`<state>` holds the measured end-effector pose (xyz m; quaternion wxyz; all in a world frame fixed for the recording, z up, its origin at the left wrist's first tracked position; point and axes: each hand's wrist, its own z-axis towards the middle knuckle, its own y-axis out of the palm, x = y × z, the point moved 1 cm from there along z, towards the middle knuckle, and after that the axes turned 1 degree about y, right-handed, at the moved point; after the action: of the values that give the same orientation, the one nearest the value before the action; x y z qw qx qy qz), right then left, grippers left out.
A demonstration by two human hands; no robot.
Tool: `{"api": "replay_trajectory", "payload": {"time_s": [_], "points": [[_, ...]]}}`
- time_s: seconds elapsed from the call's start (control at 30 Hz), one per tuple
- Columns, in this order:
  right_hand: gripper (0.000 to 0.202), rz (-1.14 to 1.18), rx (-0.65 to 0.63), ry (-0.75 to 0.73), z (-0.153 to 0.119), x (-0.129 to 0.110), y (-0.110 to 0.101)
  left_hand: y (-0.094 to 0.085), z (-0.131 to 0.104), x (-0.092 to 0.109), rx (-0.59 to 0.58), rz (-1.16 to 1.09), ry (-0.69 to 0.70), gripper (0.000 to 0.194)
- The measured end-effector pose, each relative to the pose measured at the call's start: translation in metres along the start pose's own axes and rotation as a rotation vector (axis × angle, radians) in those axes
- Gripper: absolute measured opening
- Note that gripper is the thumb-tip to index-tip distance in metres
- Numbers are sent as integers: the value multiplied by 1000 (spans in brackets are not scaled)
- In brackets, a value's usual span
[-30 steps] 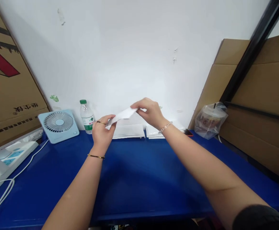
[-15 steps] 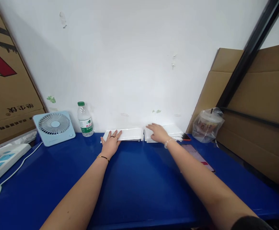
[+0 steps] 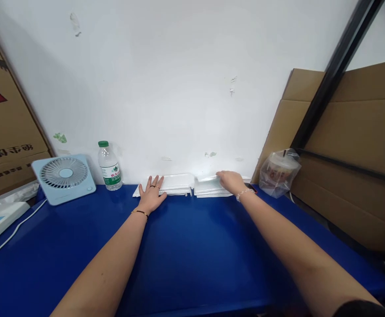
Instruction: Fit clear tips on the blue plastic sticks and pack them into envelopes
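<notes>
Two low stacks of flat, white, glossy packets lie side by side against the wall. On the left stack [image 3: 177, 182] my left hand [image 3: 152, 193] rests flat with its fingers spread. At the right stack [image 3: 209, 186] my right hand [image 3: 232, 181] is closed, its fingertips pinching the edge of the top white packet [image 3: 207, 178]. That packet looks slightly lifted at this edge. What exactly the packets are, I cannot tell. Behind my right wrist, part of a dark phone with a red edge [image 3: 252, 188] shows.
On the blue table [image 3: 192, 255] stand a light blue fan [image 3: 66, 175] and a water bottle [image 3: 109, 169] to the left. A bagged drink cup [image 3: 280, 171] is at the right. A white power strip [image 3: 1, 220] with its cable lies far left. Cardboard [image 3: 354, 176] lines the right side.
My right hand has shifted right over its stack and gone from spread fingers to a pinch on the top packet. My left hand stays on its stack. The view has turned slightly right.
</notes>
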<state>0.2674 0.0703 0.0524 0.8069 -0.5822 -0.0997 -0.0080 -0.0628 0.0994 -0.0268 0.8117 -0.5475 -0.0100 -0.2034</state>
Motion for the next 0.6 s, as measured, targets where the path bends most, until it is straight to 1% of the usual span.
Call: {"api": "replay_trajectory", "payload": {"time_s": [0.1,0.17,0.2,0.27,0.33,0.37,0.4,0.47,0.5,0.53,0.57,0.6], "points": [[36,4,149,57,-11,1,-21,-15,-4,14,147,-43,3,71],[36,36,242,14,-23,-6,-31,-28,-4,32,229,-116,96,77],[36,60,264,-38,-31,-12,-34,-35,-3,42,236,-172,177,80],[36,132,282,-160,-46,-28,-32,-47,-2,62,179,-322,337,79],[38,270,317,-194,-60,-44,-25,-56,0,79,114,-497,424,77],[37,372,339,-169,-66,-50,-20,-58,1,86,126,-591,420,78],[36,494,359,-124,-70,-56,-16,-59,1,91,161,-697,384,80],[33,761,375,-36,-74,-64,-10,-58,2,97,245,-959,243,87],[31,897,370,-13,-74,-67,-10,-57,1,99,241,-1121,172,88],[30,1032,353,-12,-73,-69,-11,-54,0,101,183,-1296,120,87],[29,1167,322,-29,-71,-71,-13,-52,-3,103,77,-1469,95,85],[28,1302,273,-52,-69,-73,-16,-51,-6,105,-61,-1623,97,82]]}}
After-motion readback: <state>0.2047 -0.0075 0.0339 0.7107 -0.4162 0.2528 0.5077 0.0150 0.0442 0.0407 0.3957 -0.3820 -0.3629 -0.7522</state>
